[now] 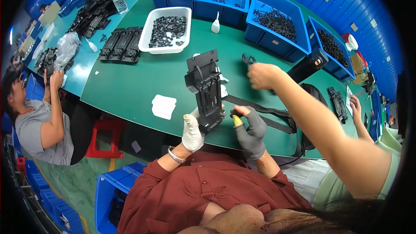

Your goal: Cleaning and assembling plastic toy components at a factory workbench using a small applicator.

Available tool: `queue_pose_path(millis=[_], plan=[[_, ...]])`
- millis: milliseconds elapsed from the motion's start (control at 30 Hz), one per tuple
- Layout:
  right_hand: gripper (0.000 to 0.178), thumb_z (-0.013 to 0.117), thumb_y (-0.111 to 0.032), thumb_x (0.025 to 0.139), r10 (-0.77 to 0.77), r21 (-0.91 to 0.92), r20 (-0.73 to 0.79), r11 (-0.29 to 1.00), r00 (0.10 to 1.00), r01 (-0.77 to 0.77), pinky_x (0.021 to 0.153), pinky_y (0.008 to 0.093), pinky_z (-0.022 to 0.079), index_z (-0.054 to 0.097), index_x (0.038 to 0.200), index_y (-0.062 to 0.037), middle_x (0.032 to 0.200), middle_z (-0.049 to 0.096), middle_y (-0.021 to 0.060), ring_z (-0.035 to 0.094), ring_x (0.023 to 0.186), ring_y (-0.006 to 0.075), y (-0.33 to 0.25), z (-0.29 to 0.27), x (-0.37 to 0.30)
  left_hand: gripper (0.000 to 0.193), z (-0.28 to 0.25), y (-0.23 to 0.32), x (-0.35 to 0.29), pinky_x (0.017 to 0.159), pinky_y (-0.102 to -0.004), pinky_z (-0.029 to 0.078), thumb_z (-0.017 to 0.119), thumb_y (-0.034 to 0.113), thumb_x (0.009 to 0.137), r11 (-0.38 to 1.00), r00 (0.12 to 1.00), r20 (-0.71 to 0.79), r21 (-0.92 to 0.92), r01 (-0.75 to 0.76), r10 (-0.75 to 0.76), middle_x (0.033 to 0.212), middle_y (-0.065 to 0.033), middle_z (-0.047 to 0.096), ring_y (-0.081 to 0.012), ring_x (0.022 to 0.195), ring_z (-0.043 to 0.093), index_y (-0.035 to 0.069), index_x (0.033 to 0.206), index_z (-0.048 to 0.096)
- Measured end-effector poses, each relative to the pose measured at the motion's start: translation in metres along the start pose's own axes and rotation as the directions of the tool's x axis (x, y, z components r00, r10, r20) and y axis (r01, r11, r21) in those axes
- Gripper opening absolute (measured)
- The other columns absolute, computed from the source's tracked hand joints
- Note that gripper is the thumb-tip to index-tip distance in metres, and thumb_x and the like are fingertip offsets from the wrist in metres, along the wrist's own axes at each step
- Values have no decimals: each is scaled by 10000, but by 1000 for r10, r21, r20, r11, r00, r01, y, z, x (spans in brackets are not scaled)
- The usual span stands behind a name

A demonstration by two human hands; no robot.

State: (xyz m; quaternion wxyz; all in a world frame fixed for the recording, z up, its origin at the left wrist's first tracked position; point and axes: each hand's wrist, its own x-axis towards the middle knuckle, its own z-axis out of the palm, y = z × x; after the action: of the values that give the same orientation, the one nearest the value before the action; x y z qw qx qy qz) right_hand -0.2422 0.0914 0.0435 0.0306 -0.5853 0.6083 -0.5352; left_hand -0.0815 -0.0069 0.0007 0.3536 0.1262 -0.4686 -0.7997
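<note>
My left hand (193, 135), in a white glove, grips the lower end of a long black plastic housing (209, 97). The housing is tilted up above the table's near edge, with a flat plate at its top end. Just right of it is my right hand (251, 135), in a grey glove with bare fingertips and a yellow cover on one finger. Its fingers are curled together, and a small dark thing seems to sit at their tips, too small to name. The two hands are apart.
A co-worker's arm (312, 108) reaches in from the right, holding a small black part (248, 59). Behind are a white tray (186, 32) of small black pieces, blue bins (255, 30), a white dropper bottle (216, 25) and stacked housings (121, 45). Black straps (260, 108) lie nearby.
</note>
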Motion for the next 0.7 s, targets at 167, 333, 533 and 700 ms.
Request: queue_pose_path(millis=[167, 333, 533, 700], plan=[[244, 683, 19, 859, 174, 76, 37, 981, 984, -176, 787, 298, 531, 648, 1100, 22, 966, 682, 130, 676, 852, 218, -12, 1, -14, 1076, 5, -6, 4, 1062, -426, 491, 191, 887, 884, 1000, 999, -49, 0, 25, -25, 1366, -155, 612, -264, 1175, 645, 42, 1505, 433], [503, 820, -191, 795, 76, -69, 98, 995, 992, -69, 890, 384, 529, 603, 1209, -4, 1197, 580, 185, 622, 1064, 321, -30, -1, -1, 935, 27, -9, 30, 1101, -423, 455, 261, 804, 957, 876, 981, -100, -472, 101, -167, 1389, -135, 582, -260, 1261, 584, 73, 1519, 413], [541, 836, -199, 759, 88, -184, -74, 978, 993, -101, 892, 418, 520, 591, 1198, 0, 1173, 604, 196, 618, 1090, 363, -19, -17, 3, 774, 58, -16, 53, 1104, -404, 463, 255, 684, 1041, 797, 932, -35, -532, 287, -359, 1366, -116, 600, -254, 1250, 587, 75, 1467, 471], [550, 844, -203, 756, 111, -229, -128, 964, 986, -139, 868, 414, 522, 574, 1182, 15, 1136, 606, 193, 627, 1044, 360, -14, -33, 6, 707, 69, -41, 72, 1108, -401, 456, 278, 628, 1067, 732, 916, 101, -570, 372, -387, 1381, -91, 587, -233, 1255, 581, 67, 1445, 485]])
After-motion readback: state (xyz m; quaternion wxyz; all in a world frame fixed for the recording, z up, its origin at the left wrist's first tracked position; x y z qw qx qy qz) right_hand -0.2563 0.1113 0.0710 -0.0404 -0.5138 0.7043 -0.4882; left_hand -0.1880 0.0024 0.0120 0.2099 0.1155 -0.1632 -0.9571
